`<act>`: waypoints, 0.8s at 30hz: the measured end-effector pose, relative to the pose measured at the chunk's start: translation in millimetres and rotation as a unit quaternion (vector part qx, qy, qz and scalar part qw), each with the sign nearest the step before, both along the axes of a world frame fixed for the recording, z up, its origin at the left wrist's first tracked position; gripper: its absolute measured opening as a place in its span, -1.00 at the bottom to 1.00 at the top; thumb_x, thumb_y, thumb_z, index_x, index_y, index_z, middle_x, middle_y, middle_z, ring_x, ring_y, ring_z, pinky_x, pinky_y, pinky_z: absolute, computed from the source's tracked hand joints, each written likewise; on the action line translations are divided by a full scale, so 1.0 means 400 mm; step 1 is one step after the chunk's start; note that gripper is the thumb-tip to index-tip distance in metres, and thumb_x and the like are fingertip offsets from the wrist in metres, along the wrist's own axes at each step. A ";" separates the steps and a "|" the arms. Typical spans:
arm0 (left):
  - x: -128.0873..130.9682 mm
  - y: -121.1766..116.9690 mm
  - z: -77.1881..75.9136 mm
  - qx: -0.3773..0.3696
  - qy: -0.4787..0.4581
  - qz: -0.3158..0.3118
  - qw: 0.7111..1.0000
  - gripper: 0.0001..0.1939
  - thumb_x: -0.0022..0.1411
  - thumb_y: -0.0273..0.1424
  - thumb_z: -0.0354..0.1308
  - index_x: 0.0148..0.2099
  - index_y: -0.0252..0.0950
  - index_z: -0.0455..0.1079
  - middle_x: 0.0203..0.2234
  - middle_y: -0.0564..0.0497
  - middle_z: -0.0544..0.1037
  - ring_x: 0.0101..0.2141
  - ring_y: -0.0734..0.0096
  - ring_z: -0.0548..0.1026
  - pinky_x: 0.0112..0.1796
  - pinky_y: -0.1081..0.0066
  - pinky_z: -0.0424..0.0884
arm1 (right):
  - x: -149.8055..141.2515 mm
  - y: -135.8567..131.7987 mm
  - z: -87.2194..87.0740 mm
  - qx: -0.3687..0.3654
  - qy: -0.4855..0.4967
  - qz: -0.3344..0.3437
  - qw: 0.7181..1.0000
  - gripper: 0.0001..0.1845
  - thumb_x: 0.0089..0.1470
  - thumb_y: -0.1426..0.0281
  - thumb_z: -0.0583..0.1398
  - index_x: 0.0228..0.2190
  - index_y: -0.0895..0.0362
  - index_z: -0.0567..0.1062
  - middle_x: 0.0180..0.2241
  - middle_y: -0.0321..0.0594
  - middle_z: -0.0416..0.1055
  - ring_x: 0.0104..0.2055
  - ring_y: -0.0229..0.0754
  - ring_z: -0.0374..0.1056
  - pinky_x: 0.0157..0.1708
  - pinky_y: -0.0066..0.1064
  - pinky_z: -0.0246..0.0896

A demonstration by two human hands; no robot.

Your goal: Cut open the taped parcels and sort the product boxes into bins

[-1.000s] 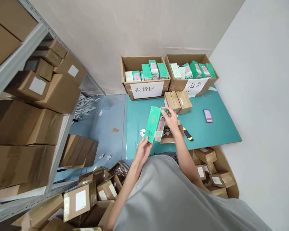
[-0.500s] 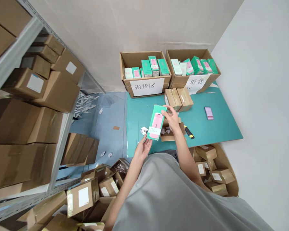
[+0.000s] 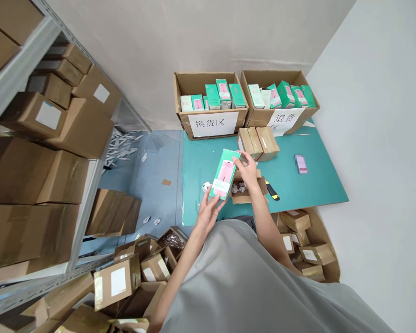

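Note:
A green product box (image 3: 225, 173) with a pink bottle-like picture on its front is held tilted between both hands above the green table (image 3: 201, 157). My left hand (image 3: 208, 212) grips its lower end, thumb across the front. At the upper right corner, my right hand (image 3: 247, 169) is closed on the box, thumb on the front face. Below my right hand lies an open cardboard box (image 3: 241, 198) with crumpled paper inside. A yellow-and-black utility knife (image 3: 272, 191) rests beside it. Crumpled white paper (image 3: 206, 186) sits left of the product box.
Two large cartons with Chinese signs, left (image 3: 213, 124) and right (image 3: 286, 119), hold several similar boxes. Two small taped boxes (image 3: 258, 142) and a phone (image 3: 301, 164) are on the table. Shelving (image 3: 72, 222) with cartons stands left; piled cartons (image 3: 118, 284) and a bin of boxes (image 3: 310, 245) lie below.
The product box has tilted a little further and risen slightly at its lower end. My left thumb has come onto its front. Both hands keep holding it.

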State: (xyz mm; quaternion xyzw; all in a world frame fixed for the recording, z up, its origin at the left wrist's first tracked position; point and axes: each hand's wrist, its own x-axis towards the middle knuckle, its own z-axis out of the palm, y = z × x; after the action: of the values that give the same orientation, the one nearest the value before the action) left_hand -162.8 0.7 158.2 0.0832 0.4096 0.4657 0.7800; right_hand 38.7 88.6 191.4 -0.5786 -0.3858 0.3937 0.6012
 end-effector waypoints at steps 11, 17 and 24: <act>-0.033 0.020 -0.005 -0.135 -0.123 -0.070 0.981 -0.49 0.48 -0.24 0.29 0.38 -0.27 0.45 -0.02 -0.22 0.76 -0.03 0.10 0.78 -0.25 0.43 0.72 | 0.029 -0.023 0.030 0.002 0.076 0.104 0.992 -0.38 0.09 -0.14 0.47 0.05 -0.07 0.62 0.12 -0.13 0.64 0.14 0.09 0.56 0.02 -0.15 0.61; -0.016 0.018 0.002 -0.076 -0.063 -0.032 0.995 -0.47 0.44 -0.43 0.34 0.40 -0.24 0.46 0.13 -0.20 0.73 0.14 0.14 0.72 0.06 0.34 0.68 | 0.043 -0.026 0.012 0.013 0.035 0.055 0.998 -0.39 0.07 -0.15 0.48 0.00 -0.04 0.65 0.08 -0.09 0.64 0.07 0.11 0.57 -0.06 -0.14 0.60; 0.006 -0.004 0.008 -0.010 0.006 -0.001 1.000 -0.29 0.14 -0.61 0.59 0.28 -0.11 0.50 0.03 -0.06 0.77 0.10 0.22 0.72 0.19 0.29 0.60 | 0.050 -0.028 -0.012 0.009 0.018 0.022 1.000 -0.36 0.10 -0.16 0.48 0.01 -0.01 0.63 0.09 -0.09 0.64 -0.01 0.07 0.60 -0.08 -0.17 0.60</act>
State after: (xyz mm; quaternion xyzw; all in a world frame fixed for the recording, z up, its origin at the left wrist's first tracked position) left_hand -160.3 -1.0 161.2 0.0791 0.4189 0.4605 0.7786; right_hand 58.7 77.2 186.5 -0.5573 -0.3913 0.4139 0.6041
